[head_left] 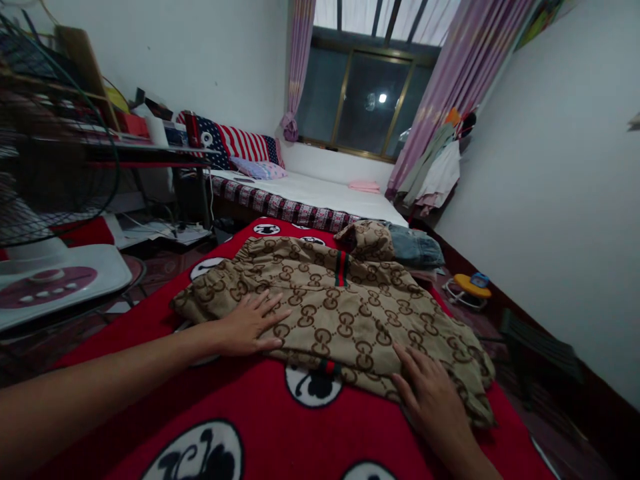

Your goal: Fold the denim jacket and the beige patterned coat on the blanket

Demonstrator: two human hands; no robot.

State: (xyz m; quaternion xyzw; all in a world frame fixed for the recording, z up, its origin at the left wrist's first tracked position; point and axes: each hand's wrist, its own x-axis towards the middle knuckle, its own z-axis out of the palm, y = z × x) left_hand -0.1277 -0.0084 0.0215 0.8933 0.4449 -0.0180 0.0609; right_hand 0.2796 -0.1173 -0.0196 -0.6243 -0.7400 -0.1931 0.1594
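Note:
A pair of tan patterned shorts (345, 320) with an elastic waistband and a green-red stripe lies spread on a red blanket (260, 413) with white round prints. My left hand (250, 325) rests flat on the cloth near the waistband at left, its fingers spread. On the lower right part of the garment lies my right hand (433, 393), fingers stretched out and touching the fabric. Beyond the shorts, a folded pile holds a tan patterned garment (373, 239) and a blue denim piece (415, 247).
At left stand a white fan (60, 273) and a cluttered desk (165, 150). A bed (320, 190) with pillows is under the window. Clothes (437, 170) hang by the curtain. A yellow stool (470, 285) and a dark stool (540, 343) stand at right.

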